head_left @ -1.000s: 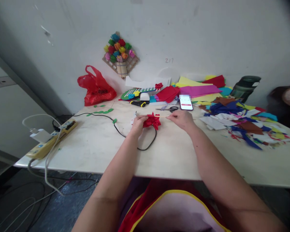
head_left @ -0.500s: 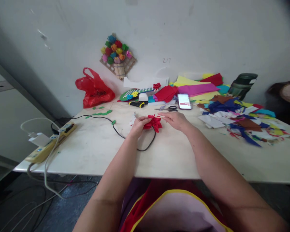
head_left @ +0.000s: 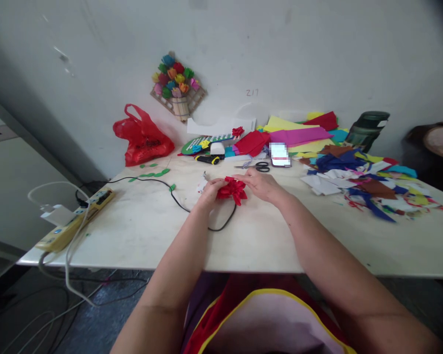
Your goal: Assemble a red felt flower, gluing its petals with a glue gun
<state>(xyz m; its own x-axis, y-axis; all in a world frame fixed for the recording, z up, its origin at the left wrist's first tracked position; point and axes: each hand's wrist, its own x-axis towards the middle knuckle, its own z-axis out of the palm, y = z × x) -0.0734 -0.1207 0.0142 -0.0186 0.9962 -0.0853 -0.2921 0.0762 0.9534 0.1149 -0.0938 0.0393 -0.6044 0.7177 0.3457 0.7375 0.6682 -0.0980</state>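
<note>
Yellow power strip [head_left: 76, 219] at the tabletop's [head_left: 140, 231] left edge, white plug and cables trailing off it. Red plastic bag [head_left: 143, 136] at the far left corner against the wall, green paper leaves [head_left: 151, 173] just in front. Black cable [head_left: 177, 196] looping across toward the middle. Left hand [head_left: 207, 191] resting mid-tabletop, fingers [head_left: 214, 185] curled and closed on the left side of the red paper flower [head_left: 233, 189]. Flower sitting between both hands, low over the tabletop. Right hand [head_left: 260, 185] touching its right side, fingers together on the petals, grip itself hidden. Behind, scissors [head_left: 259, 167] and phone [head_left: 279, 155]. Colored paper scraps [head_left: 362, 179] spread toward the right edge, dark bottle [head_left: 367, 129] at the far right corner.
</note>
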